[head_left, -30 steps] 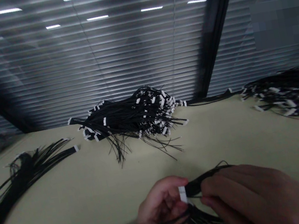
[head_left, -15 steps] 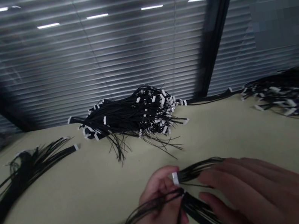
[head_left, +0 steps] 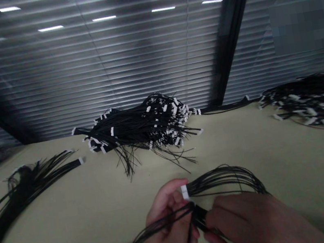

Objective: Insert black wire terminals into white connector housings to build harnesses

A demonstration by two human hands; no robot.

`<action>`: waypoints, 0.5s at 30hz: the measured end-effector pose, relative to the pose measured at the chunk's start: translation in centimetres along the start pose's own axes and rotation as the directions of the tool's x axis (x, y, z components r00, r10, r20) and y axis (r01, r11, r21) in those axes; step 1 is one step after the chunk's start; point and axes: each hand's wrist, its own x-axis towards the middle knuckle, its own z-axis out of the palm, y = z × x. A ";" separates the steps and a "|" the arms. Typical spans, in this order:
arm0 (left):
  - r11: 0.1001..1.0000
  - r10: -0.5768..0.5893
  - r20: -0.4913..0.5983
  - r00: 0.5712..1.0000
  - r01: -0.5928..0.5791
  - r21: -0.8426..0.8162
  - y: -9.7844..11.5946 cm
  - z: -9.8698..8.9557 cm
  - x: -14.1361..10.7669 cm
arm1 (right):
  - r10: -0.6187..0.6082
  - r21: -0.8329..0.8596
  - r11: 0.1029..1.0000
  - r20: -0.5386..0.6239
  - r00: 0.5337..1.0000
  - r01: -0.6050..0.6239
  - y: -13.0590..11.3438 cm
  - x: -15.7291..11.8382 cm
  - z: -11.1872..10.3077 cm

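At 6 o'clock on the worktop (head_left: 71, 211), a bundle of thin black wires (head_left: 224, 178) arcs out from a white connector (head_left: 185, 192), which is pinched in the closed fingers of the left hand (head_left: 168, 230). Just beside it, the right hand (head_left: 244, 224), also closed, grips a tight black bunch (head_left: 200, 216) of the wires, and a wire loop (head_left: 154, 226) drapes across the left hand. Well apart from the hands, a large heap of white-tipped black wires (head_left: 141, 131) lies at 12 o'clock, a second heap (head_left: 311, 102) at 2 o'clock and a looser sheaf (head_left: 26, 181) at 9 o'clock. Slatted metal blinds (head_left: 109, 64) rise behind the worktop.
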 end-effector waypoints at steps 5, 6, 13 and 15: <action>0.999 -0.009 0.002 1.000 0.009 0.048 -0.1 0.2 0.0 | 0.078 0.085 0.994 -0.032 0.996 -0.075 -0.2 -0.1 1.1; 0.998 -0.012 0.005 1.000 0.012 0.055 -0.1 0.2 0.0 | 0.068 0.063 0.996 -0.040 0.997 -0.066 -0.1 -0.3 1.3; 0.995 0.049 0.040 0.998 -0.052 0.085 -0.5 -0.1 0.1 | -0.011 -0.133 0.991 -0.105 0.994 -0.003 -0.1 -0.4 2.1; 0.993 0.065 0.047 0.997 -0.069 0.093 -0.5 -0.1 0.2 | 0.016 -0.100 0.995 -0.093 0.996 -0.025 -0.1 -0.2 1.6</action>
